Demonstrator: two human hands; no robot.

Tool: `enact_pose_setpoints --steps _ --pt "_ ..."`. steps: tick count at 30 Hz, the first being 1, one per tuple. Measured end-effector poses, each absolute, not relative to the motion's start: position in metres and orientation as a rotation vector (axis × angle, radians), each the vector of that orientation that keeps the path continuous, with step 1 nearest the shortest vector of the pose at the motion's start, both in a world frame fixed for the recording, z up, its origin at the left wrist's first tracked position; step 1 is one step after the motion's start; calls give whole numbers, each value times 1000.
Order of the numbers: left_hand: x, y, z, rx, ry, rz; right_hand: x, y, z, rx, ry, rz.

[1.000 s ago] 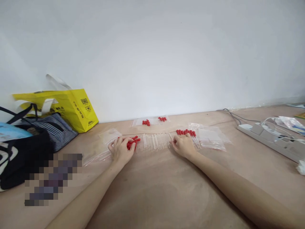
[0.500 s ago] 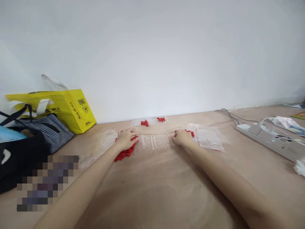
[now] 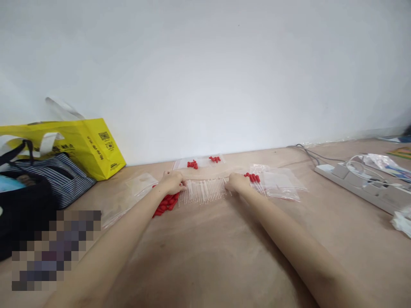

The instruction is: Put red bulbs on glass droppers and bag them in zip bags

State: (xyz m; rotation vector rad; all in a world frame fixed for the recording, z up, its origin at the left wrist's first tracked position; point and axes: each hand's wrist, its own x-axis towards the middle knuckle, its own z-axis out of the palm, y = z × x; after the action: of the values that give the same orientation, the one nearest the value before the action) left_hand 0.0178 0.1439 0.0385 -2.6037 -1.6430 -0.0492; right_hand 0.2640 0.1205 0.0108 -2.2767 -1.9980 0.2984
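Observation:
A row of thin whitish sticks [image 3: 205, 191] lies side by side on the brown table. At its left end is my left hand [image 3: 172, 183], fingers bent together, beside a pile of red pieces [image 3: 166, 204]; what its fingertips grip is too small to make out. My right hand [image 3: 236, 183] is closed at the row's right end, and its fingertips are hidden. Just right of that hand sit several red pieces [image 3: 252, 177] on clear plastic. Behind the row, two small red clusters [image 3: 192, 164] [image 3: 215, 159] rest on a clear bag [image 3: 203, 161].
Clear plastic bags [image 3: 282, 184] lie at the right, others [image 3: 138, 186] at the left. A yellow bag [image 3: 93, 149], a striped bag [image 3: 69, 175] and a black bag [image 3: 28, 214] stand far left. A power strip [image 3: 353, 188] with cables is at the right. Behind is a wall.
My right hand has moved slightly left, uncovering more of the red pieces beside it. My left hand's fingers have drawn back from the red pile toward the sticks. The view has shifted slightly.

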Motion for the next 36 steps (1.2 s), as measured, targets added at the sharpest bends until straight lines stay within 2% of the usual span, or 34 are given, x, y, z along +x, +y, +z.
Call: enact_pose_setpoints --steps 8,14,17,20,22,27,31,36 --pt "17 142 37 -2605 -1631 -160 260 118 10 -2269 -2024 281" --pt "22 118 50 -2597 -1626 -479 262 99 28 -2150 -2124 210" --pt "28 88 38 -2602 -1644 -713 265 75 31 -1971 -2268 207" --pt "36 55 16 -2903 -1653 -1324 272 53 24 -1563 -2517 297" --pt "40 37 6 -3070 -1695 -1414 279 45 17 -1278 -2638 361" --pt "40 21 7 -3253 -1667 -1129 295 50 2 -1038 -2675 375" --pt "38 19 14 -3173 -1534 -889 299 58 -2 -1003 -2638 427" --pt "49 18 8 -3028 -1505 -776 299 58 -2 -1047 -2589 462"
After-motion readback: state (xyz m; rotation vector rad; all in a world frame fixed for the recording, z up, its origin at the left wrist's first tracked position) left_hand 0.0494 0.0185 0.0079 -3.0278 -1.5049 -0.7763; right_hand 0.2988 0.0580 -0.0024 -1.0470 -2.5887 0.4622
